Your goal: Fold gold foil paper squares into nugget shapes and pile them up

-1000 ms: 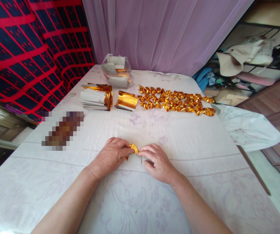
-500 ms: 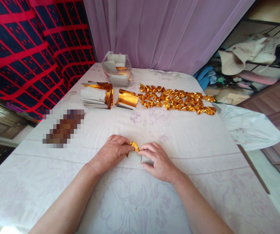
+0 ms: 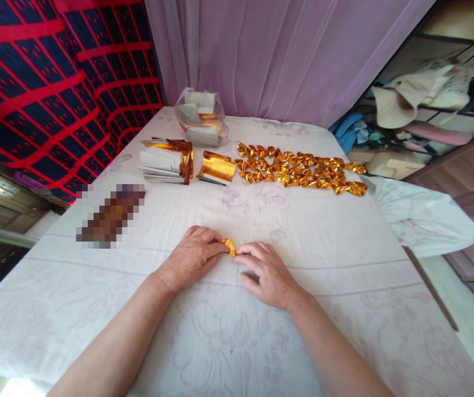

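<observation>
A small piece of folded gold foil paper (image 3: 230, 246) lies at the middle of the table, between my two hands. My left hand (image 3: 195, 256) has its thumb and fingers closed on the foil's left end, covering that part. From the right, the fingertips of my right hand (image 3: 268, 273) touch or nearly touch the other end. Its thumb is held apart from the fingers, with a gap between them. Farther back lie rows of twisted gold foil pieces (image 3: 299, 168). To their left are a small stack of gold foil sheets (image 3: 217, 166) and a larger stack of sheets (image 3: 162, 162) with pale backs.
A clear plastic bag (image 3: 199, 116) with more sheets stands at the back of the table. On the left lies a pixelated brown object (image 3: 111, 216). A patterned white cloth (image 3: 229, 342) covers the table. Shelves (image 3: 423, 118) with hats and clothes are at the right.
The pale flap that showed under my right hand is no longer visible, and the foil's lower left corner is now tucked out of sight. Both hands stay in nearly the same place.
</observation>
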